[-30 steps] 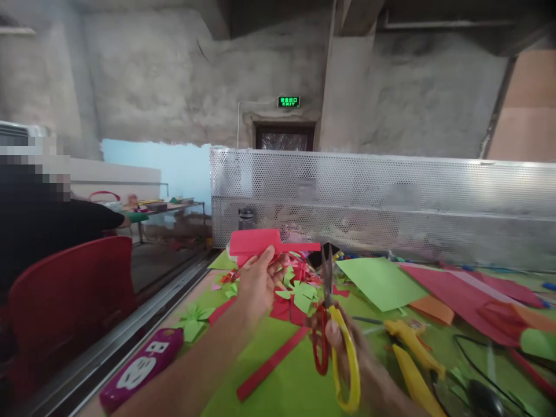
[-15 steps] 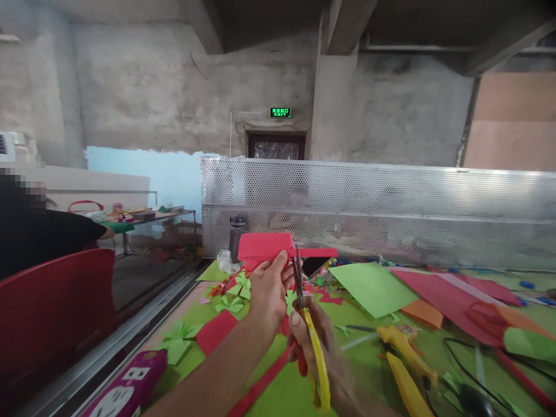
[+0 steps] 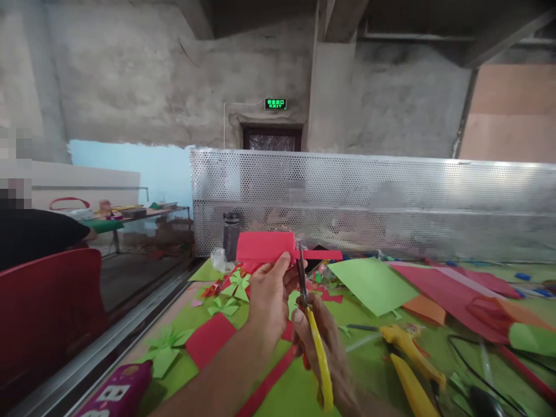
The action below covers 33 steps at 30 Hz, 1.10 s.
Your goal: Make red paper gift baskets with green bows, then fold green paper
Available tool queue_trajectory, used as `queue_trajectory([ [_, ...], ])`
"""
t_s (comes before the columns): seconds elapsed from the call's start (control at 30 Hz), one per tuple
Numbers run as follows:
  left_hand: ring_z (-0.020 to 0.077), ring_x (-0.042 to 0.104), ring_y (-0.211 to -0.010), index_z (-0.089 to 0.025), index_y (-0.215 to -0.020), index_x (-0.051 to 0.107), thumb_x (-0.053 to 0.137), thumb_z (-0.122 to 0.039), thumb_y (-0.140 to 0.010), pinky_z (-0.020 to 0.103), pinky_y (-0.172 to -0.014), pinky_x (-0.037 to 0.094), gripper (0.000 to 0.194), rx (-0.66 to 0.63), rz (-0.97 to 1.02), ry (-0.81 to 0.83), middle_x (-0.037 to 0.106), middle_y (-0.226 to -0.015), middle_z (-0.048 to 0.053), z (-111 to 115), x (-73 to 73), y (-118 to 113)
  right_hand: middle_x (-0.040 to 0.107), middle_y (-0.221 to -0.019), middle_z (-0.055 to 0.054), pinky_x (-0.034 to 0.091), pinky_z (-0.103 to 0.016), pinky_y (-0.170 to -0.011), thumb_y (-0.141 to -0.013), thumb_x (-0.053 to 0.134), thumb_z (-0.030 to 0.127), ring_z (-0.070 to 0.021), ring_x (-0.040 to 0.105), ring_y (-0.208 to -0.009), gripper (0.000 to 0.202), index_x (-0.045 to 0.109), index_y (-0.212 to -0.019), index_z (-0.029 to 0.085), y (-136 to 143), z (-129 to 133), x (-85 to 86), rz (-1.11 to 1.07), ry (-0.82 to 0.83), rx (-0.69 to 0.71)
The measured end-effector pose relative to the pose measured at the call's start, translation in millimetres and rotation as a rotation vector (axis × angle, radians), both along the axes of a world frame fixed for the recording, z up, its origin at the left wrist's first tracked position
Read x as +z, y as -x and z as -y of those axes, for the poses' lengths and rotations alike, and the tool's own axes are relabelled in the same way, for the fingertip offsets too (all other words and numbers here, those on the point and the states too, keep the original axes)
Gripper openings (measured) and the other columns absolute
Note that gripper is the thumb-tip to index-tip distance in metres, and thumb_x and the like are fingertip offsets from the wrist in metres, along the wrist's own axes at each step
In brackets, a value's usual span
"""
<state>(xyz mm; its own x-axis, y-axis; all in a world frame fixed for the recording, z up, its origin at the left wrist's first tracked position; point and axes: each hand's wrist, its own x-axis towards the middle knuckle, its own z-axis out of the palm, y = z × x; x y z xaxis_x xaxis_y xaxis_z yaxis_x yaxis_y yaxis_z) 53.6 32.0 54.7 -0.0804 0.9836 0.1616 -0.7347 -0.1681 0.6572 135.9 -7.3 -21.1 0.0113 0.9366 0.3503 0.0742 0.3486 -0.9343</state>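
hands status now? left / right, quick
Left hand: closed on the folded red paper, held up off the table.
Right hand: closed on the yellow-handled scissors, blades at the paper's edge.

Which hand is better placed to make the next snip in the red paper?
Right. The right hand already grips the scissors, blades at the folded red paper. The left hand is busy holding that paper up.
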Motion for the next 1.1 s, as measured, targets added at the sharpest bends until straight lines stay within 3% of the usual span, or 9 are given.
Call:
queue_trajectory([
  [0.23,0.0217,0.07,-0.064,-0.014,-0.067,0.057,0.072,-0.016,-0.069,0.033,-0.065,0.055,0.016,-0.012,0.008,0.032,0.069,-0.062,0.005,1.0,-0.2,1.1,0.048,-0.052,0.005,0.031,-0.02,-0.035,-0.076,0.061,0.056,-0.0107,0.043,-0.041,0.038,0.05,-0.093,0.024,1.6,-3.0,-1.6,-0.02,-0.018,-0.009],
  [0.53,0.0207,0.07,-0.062,-0.015,-0.067,0.053,0.069,-0.014,-0.073,0.032,-0.064,0.055,0.016,-0.009,0.025,0.084,0.068,-0.06,0.004,6.6,3.7,-1.0,0.054,-0.063,0.003,0.032,-0.02,-0.034,-0.074,0.062,0.054,-0.0086,0.041,-0.04,0.04,0.051,-0.096,0.023,2.8,1.0,2.1,-0.04,-0.001,0.001],
  [0.73,0.0206,0.07,-0.064,-0.015,-0.068,0.054,0.071,-0.015,-0.072,0.033,-0.067,0.056,0.018,-0.017,0.023,0.094,0.068,-0.061,0.004,5.9,1.9,-1.2,0.046,-0.049,0.007,0.03,-0.02,-0.033,-0.07,0.065,0.054,-0.0091,0.037,-0.037,0.042,0.052,-0.095,0.023,3.3,-1.0,2.5,-0.076,0.012,-0.017],
  [1.1,0.0212,0.07,-0.067,-0.015,-0.066,0.055,0.067,-0.012,-0.074,0.034,-0.07,0.056,0.015,-0.009,0.035,0.081,0.068,-0.063,0.004,4.5,-0.9,-2.5,0.04,-0.044,0.009,0.025,-0.019,-0.028,-0.066,0.068,0.056,-0.0091,0.036,-0.032,0.05,0.053,-0.101,0.025,5.1,-5.5,-2.3,-0.162,0.1,0.006],
])
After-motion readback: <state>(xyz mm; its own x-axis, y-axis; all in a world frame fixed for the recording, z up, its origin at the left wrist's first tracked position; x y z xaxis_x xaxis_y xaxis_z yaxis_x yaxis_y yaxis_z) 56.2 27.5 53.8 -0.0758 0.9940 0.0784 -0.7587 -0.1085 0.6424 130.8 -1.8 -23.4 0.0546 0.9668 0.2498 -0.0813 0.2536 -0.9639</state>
